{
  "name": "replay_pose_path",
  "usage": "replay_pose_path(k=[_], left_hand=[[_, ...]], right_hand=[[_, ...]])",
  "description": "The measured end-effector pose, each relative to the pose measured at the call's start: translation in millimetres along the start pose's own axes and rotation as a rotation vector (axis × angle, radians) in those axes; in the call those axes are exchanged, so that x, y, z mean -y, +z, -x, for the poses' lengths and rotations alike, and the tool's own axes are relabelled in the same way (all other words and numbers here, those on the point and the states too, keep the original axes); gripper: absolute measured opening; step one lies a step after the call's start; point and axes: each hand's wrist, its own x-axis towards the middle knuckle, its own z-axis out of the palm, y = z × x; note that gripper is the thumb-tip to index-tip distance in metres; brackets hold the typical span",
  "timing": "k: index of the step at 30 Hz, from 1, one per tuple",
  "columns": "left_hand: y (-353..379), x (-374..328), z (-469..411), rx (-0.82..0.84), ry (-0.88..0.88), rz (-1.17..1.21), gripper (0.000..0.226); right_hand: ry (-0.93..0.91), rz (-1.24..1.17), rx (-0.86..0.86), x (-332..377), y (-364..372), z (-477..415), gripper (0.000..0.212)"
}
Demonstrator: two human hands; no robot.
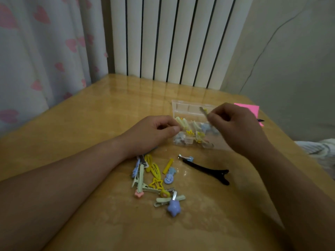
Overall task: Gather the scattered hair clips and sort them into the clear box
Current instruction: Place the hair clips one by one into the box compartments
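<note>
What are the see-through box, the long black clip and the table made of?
The clear compartment box looks like hard plastic: clips show through it. The long black clip seems matt plastic or painted metal; unclear which. The yellow-brown table looks like glossy varnished wood, mirroring the radiator.

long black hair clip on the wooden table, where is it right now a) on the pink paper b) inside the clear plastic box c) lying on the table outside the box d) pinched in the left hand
C: the long black hair clip lies flat on the wooden table, nearer the camera than the clear plastic box and outside it, with nothing holding it.
</note>
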Motion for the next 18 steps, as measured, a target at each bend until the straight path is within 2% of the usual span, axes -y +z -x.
replay_pose_path(k=[2,8,13,18], left_hand=[[1,-2,1,0.021,0.017,0.0,0.013],[1,-1,1,0.021,0.036,-0.035,0.009],[2,-1,1,0.01,0.04,-0.059,0.008],[2,0,0,0.004,0.038,-0.06,0.008]], right_hand=[[0.073,0.074,-0.008,-19,-5,-6,0.013],[0.129,0.25,0.166,-28,-3,-6,0.012],[0.204,0.3,0.285,-24,-4,-16,0.014],[0.25,0.344,0.311,-19,2,-23,0.011]])
